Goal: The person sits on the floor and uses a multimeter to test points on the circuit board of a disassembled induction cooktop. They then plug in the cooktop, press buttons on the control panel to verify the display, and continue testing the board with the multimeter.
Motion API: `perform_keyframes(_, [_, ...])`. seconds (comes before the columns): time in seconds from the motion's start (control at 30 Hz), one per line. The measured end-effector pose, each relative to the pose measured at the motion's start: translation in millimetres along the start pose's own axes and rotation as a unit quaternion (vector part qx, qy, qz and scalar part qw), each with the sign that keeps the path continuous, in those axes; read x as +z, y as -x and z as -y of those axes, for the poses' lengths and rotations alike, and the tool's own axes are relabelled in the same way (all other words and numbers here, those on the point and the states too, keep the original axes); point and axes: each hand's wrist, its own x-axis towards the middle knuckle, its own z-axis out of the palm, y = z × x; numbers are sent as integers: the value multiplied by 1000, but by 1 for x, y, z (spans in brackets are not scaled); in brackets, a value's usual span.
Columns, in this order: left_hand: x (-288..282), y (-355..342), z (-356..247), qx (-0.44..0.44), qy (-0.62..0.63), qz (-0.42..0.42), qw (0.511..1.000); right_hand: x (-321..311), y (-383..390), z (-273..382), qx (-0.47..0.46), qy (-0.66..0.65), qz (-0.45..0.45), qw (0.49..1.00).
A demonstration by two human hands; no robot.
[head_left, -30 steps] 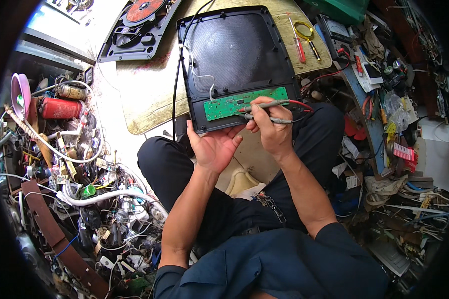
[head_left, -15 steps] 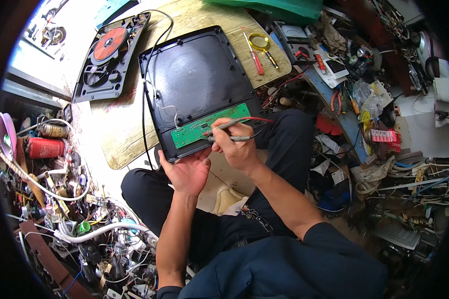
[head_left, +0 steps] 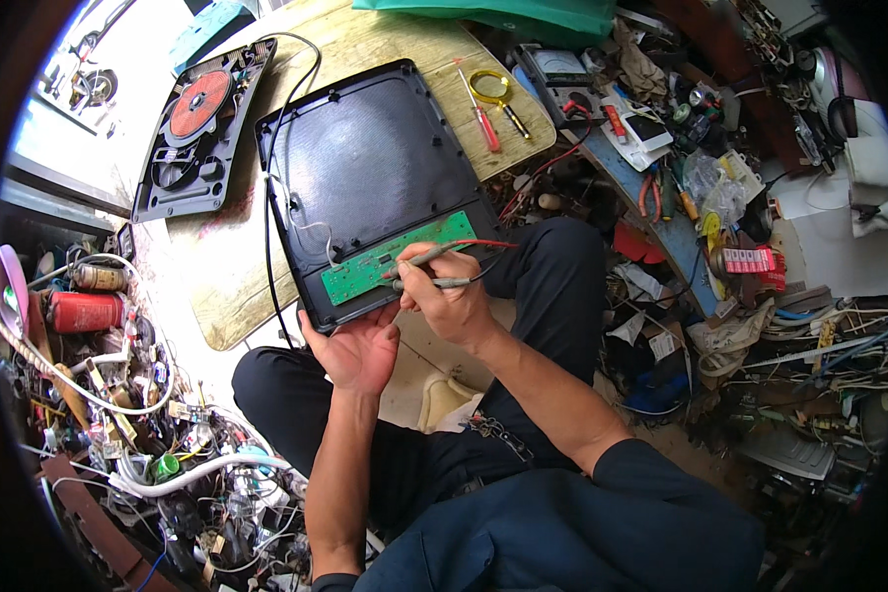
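Observation:
A black induction cooker top cover point(head_left: 355, 138) lies inside up, its near end over my lap. Along that end sits a green circuit board point(head_left: 350, 282). Palm up, my left hand point(head_left: 357, 350) supports the near edge, thumb by the left corner and fingers partly hidden underneath. My right hand point(head_left: 447, 301) pinches two grey multimeter probes point(head_left: 419, 259) together like chopsticks, one with a red lead and one with a black lead. Their tips are at the board's middle; whether both touch it is too small to tell. A thin white cable point(head_left: 318, 226) runs to the board's left end.
The cooker's base point(head_left: 180, 173) with its red coil point(head_left: 199, 105) lies at the wooden table's point(head_left: 217, 296) far left. A screwdriver point(head_left: 484, 128) and magnifying glass point(head_left: 491, 87) lie right of the cover. A multimeter point(head_left: 560, 69) stands farther right. Cluttered parts point(head_left: 237, 513) fill the left side.
The whole scene has shifted slightly left in view. Both hands keep their hold, and the probes remain over the middle of the board.

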Motion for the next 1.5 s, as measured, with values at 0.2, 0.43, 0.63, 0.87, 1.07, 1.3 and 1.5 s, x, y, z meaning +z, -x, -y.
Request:
perform_keyframes(0.2, [-1,0,-2,-5,18,16,1000,0,-1,1,-12,0,7,1000])
perform_keyframes(0.43, [-1,-2,-2,2,6,22,1000,-1,-1,1,-19,12,10,1000])
perform_keyframes(0.63, [-1,-4,-1,3,-1,40,999,-2,-2,-1,-21,7,7,1000])
perform_keyframes(0.87, [-20,-6,-5,-20,1,38,999,3,-3,-2,14,-6,-5,1000])
perform_keyframes(1.07, [-18,-1,-4,-21,-3,82,996,-11,3,-3,50,-61,-6,997])
perform_keyframes(1.3, [-17,2,2,-6,6,74,997,-34,-5,6,6,-24,-18,1000])
perform_keyframes(1.5, [-32,-16,18,-23,72,83,994,-28,-4,-10,17,-47,-19,999])
